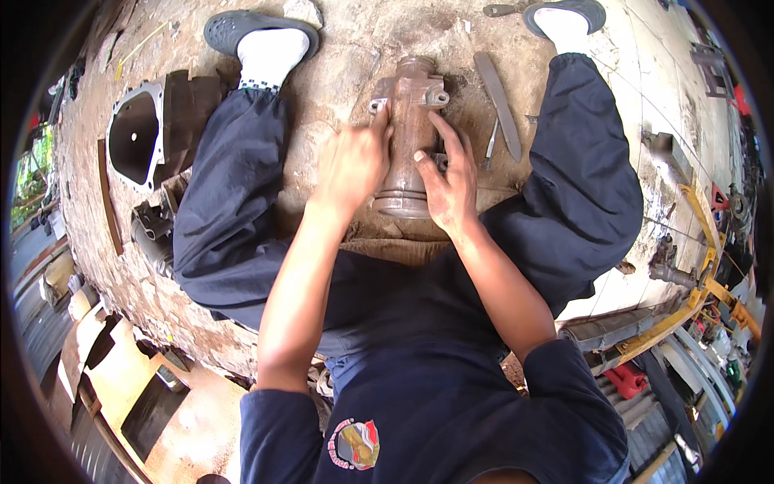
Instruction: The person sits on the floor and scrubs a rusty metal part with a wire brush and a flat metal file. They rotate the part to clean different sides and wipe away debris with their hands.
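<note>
A rusty brown metal cylinder housing [407, 194] with bolt lugs lies lengthwise on the ground between my legs. My left hand [355, 161] grips its left side, index finger reaching to the upper left lug and the other fingers curled. On the right side, my right hand [447, 177] holds the housing, thumb on the body and forefinger stretched up toward the right lug; some fingertips are hidden. A flat grey metal bar [497, 101] and a thin tool [493, 141] lie just right of the housing.
A cast bell-shaped part [157, 133] and a metal fitting [153, 226] lie left of my leg. A small tool [500, 10] is by my right shoe. Yellow frame pieces [697, 218], metal parts [671, 262] and a red object [625, 377] are at right. Corrugated sheeting [44, 323] is at left.
</note>
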A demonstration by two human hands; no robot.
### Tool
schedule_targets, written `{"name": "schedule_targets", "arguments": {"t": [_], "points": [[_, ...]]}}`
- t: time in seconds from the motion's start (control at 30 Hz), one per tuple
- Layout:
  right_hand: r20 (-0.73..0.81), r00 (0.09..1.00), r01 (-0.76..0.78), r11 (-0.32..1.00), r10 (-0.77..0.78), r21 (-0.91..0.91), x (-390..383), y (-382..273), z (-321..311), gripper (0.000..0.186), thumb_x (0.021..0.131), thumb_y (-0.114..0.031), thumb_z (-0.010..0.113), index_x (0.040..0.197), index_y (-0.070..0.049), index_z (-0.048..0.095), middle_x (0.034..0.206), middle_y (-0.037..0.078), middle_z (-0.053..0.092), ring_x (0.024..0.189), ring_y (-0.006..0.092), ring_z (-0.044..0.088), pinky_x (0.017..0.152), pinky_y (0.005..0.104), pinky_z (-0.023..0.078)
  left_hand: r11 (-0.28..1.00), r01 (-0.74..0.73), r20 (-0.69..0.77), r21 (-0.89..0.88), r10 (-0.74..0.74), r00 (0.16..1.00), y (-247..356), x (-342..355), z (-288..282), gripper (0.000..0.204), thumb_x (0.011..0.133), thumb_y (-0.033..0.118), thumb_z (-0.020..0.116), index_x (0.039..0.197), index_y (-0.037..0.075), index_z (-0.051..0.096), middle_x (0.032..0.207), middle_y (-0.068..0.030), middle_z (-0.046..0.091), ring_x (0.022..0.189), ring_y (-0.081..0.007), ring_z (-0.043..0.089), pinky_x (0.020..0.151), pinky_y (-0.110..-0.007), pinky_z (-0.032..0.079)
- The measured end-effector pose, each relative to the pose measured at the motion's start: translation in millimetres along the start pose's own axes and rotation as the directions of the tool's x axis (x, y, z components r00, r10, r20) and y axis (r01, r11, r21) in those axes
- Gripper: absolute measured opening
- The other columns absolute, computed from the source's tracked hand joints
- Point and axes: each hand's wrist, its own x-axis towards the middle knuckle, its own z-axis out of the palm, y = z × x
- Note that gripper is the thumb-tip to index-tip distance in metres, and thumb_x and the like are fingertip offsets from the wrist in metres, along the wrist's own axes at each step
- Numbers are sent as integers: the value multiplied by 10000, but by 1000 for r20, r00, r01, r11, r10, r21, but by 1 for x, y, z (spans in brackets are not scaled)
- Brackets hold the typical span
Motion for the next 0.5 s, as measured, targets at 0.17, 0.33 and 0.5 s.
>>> {"name": "schedule_targets", "arguments": {"t": [0.17,0.33,0.5], "points": [[-26,999,-22,1000,22,5,-2,5,-3,619,937,-144,718,1520,-73,522,1465,256,537,1343,452,542,1149,508,439,995,27,165,95,-42,985,21,1,-23,290,1050,301,596,1123,102,794,754,-220,729,720,-413,742,712,-540,603],[-9,1000,-26,1000,26,-9,-4,2,-2,638,932,-166,730,1527,-79,517,1472,258,532,1349,450,538,1146,509,439,1000,23,79,18,-24,997,6,0,-18,292,1038,297,615,1182,114,790,779,-242,730,748,-429,746,724,-534,609],[-9,999,-31,999,31,28,-6,5,-1,641,929,-154,720,1533,-92,514,1479,259,526,1359,460,527,1157,518,432,985,0,81,-172,15,997,-3,-3,-12,299,1028,272,624,1219,96,772,795,-236,739,784,-438,748,747,-531,610]]}}
